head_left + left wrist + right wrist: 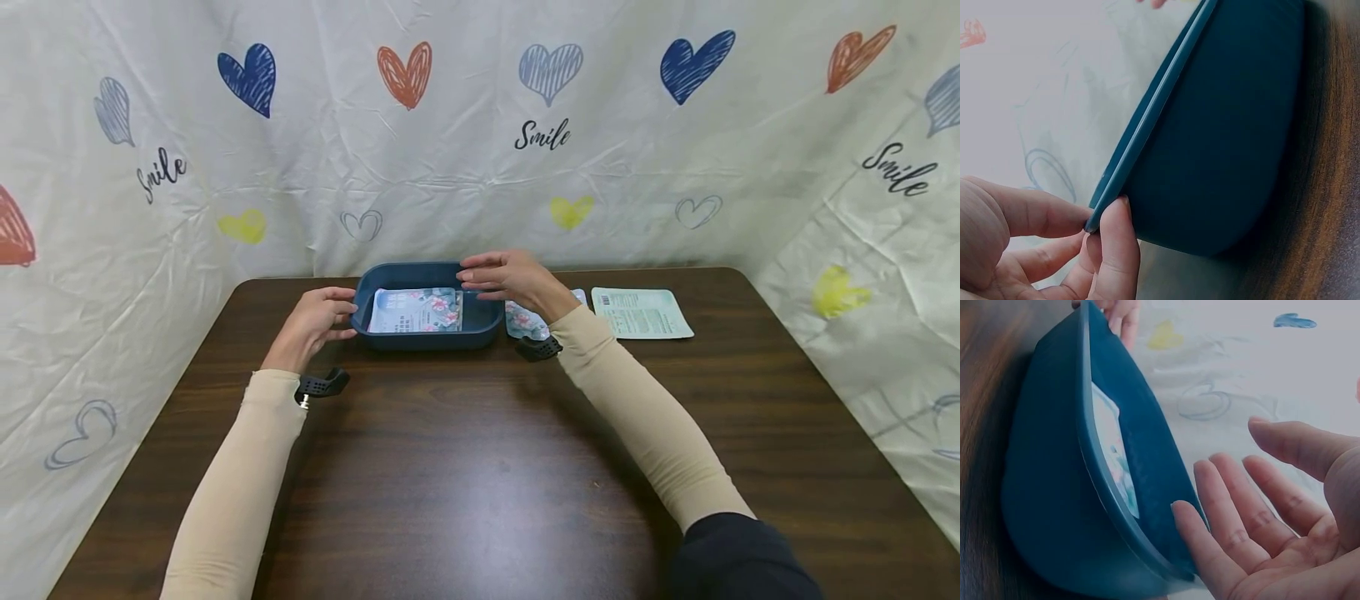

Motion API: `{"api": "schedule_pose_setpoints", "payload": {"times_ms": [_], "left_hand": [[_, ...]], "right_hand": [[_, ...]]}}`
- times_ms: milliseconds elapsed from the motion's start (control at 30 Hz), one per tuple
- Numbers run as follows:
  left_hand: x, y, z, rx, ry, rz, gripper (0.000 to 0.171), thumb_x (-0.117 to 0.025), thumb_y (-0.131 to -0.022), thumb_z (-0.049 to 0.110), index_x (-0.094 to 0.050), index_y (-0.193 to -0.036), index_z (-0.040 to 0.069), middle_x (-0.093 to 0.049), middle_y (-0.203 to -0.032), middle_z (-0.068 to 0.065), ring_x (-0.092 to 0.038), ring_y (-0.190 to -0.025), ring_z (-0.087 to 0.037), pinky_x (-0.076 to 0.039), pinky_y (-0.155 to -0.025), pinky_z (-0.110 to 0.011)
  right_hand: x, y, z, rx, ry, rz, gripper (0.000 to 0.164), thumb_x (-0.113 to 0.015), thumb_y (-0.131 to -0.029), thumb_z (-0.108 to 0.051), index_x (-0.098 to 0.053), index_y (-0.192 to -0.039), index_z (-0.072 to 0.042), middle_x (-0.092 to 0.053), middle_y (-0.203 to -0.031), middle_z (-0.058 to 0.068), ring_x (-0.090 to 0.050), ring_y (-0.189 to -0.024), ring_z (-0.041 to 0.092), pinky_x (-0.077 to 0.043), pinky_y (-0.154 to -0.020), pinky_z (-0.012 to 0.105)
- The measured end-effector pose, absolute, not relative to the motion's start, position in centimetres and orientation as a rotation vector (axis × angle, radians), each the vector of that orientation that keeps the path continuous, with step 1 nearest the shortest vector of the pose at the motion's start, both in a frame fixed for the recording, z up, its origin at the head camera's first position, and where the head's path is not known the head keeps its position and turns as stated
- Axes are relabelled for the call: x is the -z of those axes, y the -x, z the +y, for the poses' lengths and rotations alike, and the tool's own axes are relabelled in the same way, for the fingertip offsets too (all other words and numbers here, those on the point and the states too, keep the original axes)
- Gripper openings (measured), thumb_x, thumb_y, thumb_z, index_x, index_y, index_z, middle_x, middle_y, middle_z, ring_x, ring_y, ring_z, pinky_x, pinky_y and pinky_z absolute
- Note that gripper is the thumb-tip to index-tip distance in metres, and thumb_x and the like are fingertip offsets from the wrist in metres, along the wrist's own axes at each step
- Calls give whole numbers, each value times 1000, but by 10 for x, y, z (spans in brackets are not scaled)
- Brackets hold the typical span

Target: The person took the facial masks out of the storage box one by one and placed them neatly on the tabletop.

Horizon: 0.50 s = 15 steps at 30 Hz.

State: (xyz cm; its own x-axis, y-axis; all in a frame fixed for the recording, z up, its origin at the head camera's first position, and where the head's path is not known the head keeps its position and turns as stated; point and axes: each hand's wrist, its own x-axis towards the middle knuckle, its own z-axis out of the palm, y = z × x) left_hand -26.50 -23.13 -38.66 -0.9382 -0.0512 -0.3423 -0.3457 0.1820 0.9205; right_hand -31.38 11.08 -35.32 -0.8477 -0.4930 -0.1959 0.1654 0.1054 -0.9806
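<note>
A dark blue plastic basin [420, 342] stands near the far edge of the table, with a sachet [412, 310] printed with pink flowers lying inside. My left hand [311, 323] is at the basin's left end; in the left wrist view its thumb and a finger [1117, 247] pinch the rim [1147, 125]. Over the basin's right end is my right hand [517, 279], fingers spread and fairly straight, holding nothing. In the right wrist view its fingertips are right at the rim. Another flowered sachet [522, 322] lies right of the basin, partly hidden by the right hand and wrist.
A pale green sachet [642, 314] with printed text lies farther right on the brown wooden table [465, 467]. White cloth [465, 167] with hearts and "Smile" lettering hangs behind the table and at both sides. Each wrist wears a black strap [538, 348].
</note>
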Motion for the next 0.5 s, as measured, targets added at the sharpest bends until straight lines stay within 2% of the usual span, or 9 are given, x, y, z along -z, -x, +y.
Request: {"api": "schedule_pose_setpoints", "payload": {"times_ms": [300,500], "left_hand": [[388,266,-232,-1807,388,2245,48,-54,-104,8,-46,-151,7,-48,-140,-20,-55,-112,-30,-61,-83,-31],[388,268,-231,-1811,394,2249,47,-53,-103,6,-47,-150,6,-51,-140,-21,-57,-107,-27,-62,-81,-32]], "right_hand": [[360,316,92,1770,304,1897,49,-68,-98,-13,-53,-144,-1,-59,-141,19,-57,-131,34,-42,-113,52],[363,318,81,1775,280,1896,51,-68,-98,-13,-52,-145,0,-60,-140,18,-55,-132,34,-37,-116,55]]}}
